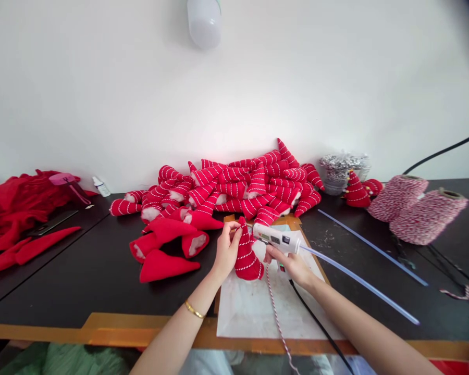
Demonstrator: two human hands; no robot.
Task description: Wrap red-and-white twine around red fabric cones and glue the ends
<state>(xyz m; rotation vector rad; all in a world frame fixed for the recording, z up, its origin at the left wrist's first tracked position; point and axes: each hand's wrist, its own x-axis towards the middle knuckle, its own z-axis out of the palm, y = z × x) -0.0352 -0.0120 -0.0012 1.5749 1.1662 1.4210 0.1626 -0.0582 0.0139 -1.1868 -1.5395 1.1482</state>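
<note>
Plain red fabric cones [166,265] lie left of the left fingers. Left hand [227,249]: fingers closed, pinching the upper part of a red-and-white striped stuffed cone [247,259], which rests on a white sheet [242,312]. Cone looks light, soft, easily squashed; take hold around the narrow upper part or stuffed base. Right hand [289,265]: fingers wrapped around a hot glue gun [275,238], its tip just beside the cone. Long glue stick [359,281] runs right, toward striped twine spools [426,217].

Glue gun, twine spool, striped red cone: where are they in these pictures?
Hot glue gun [275,237], head view, white body.
Twine spool [396,198], head view, wound twine.
Striped red cone [247,262], head view, lower side.
</note>
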